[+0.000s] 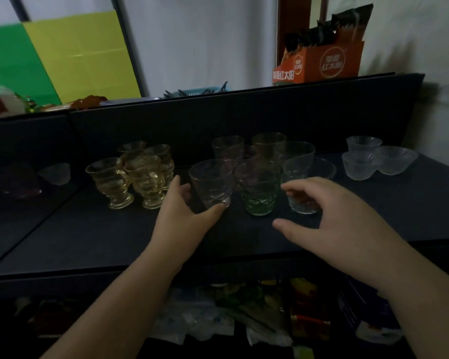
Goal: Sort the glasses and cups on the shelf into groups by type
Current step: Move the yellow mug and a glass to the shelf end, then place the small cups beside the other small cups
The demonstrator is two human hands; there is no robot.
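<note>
1. Left hand point(186, 211) grips the clear tumbler point(211, 183), centre frame, on the dark shelf point(88, 229).
2. Right hand point(329, 216) spread, fingers loosely around the small clear glass point(305, 185), contact uncertain.

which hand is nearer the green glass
Left, narrowly. The left hand wraps the clear tumbler just left of the green glass; the right hand reaches around the clear glass on its other side.

1 head view looks forward and down, close over the shelf point(88, 229).
</note>
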